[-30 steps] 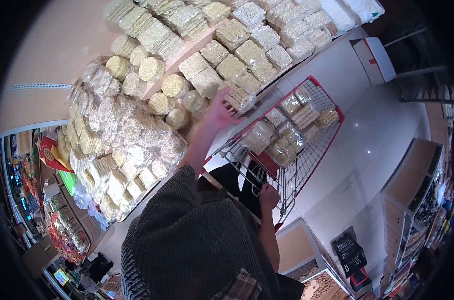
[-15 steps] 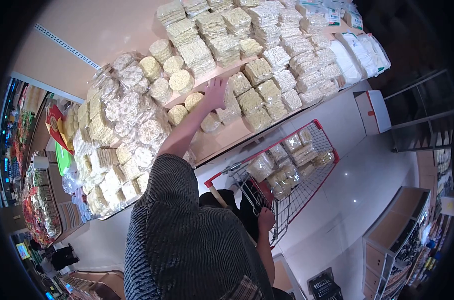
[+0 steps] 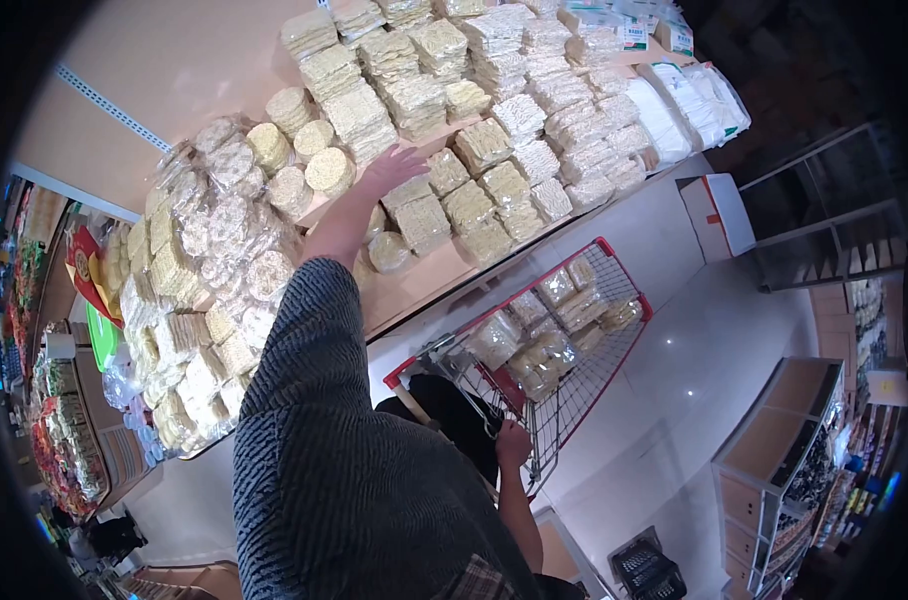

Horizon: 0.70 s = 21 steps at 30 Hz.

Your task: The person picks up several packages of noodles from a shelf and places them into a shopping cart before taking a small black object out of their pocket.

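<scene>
My left hand (image 3: pixel 394 168), fingers stretched out, reaches over the display of dried noodle cakes. Just below it lies a stack of square noodle cakes (image 3: pixel 421 222) in clear wrap. Round noodle cakes (image 3: pixel 330 171) sit to its left, and a tall block stack (image 3: pixel 362 120) rises behind it. Down by my body, my right hand (image 3: pixel 514 443) is closed at the near end of a red-trimmed wire shopping cart (image 3: pixel 602 375). Several clear packs of noodles (image 3: pixel 540 365) lie in the cart.
Wrapped round noodle packs (image 3: pixel 236 225) are heaped at the left. White bags (image 3: pixel 679 108) lie at the far right of the display. A white box (image 3: pixel 716 218) stands on the floor beyond the cart, a black basket (image 3: pixel 646 570) at the bottom, and a wooden cabinet (image 3: pixel 774 430) at right.
The whole view has shifted, so display and cart appear farther left. My left hand has turned, its fingers now pointing right over the noodle cakes. My right hand stays closed at the cart.
</scene>
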Motion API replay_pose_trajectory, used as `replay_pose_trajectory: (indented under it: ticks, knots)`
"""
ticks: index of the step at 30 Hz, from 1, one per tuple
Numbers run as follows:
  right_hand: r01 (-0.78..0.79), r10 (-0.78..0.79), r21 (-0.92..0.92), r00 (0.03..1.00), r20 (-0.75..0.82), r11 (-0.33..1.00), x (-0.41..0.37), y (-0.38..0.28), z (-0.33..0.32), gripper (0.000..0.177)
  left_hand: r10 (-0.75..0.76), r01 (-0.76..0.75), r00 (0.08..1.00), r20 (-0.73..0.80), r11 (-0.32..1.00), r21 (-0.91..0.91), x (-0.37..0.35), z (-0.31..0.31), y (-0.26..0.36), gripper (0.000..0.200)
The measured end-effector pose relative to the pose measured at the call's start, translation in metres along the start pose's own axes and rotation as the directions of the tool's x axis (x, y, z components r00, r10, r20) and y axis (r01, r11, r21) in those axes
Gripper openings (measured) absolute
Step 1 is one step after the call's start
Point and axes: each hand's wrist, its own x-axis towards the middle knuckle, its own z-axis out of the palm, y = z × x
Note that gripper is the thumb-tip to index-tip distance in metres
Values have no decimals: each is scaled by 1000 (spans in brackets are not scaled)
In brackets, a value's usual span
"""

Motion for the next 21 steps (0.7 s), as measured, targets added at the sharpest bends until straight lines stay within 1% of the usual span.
replay_pose_trajectory:
  ticks: [2,3,5,6,7,8,11,14,15,17,18,21]
  knots:
    - [2,-2,-20,1000,-16,1000,-2,-1,-1,53,7,-5,994,-112,1000,13,-6,27,1,94]
    - [5,-6,-32,1000,-22,999,0,-1,1,53,-78,78,997,-17,997,22,-8,13,3,97]
    - [26,-28,-47,999,-40,999,1,3,1,52,-241,233,956,170,970,62,-12,-37,21,103]
    - [43,-46,-44,997,-55,998,2,3,1,52,-356,378,911,207,923,-76,-16,-46,25,108]
    - [57,-60,-39,996,-72,998,2,1,2,51,-456,509,852,258,836,-206,-18,-53,27,112]
    - [55,-57,-30,995,-79,998,2,0,3,51,-536,623,780,323,712,-325,-18,-56,29,117]
    - [51,-54,-34,992,-110,998,1,-1,2,52,-566,749,663,491,508,-425,-26,-45,25,137]
    - [22,-23,-20,999,-44,1000,1,-5,-7,54,-606,725,683,408,498,-476,-28,-38,21,150]
    - [-4,3,-25,999,-45,1000,2,-6,-7,53,-606,716,692,392,507,-480,-28,-37,21,150]
    - [4,-5,-9,999,-46,1000,3,-7,-7,53,-610,693,711,349,526,-493,-24,-36,20,149]
    - [8,-9,-5,999,-44,1000,3,-5,-6,53,-605,700,708,365,535,-473,-20,-40,20,146]
    - [22,-21,1,993,-116,1000,5,-3,-2,51,-600,720,693,401,544,-431,-10,-41,23,140]
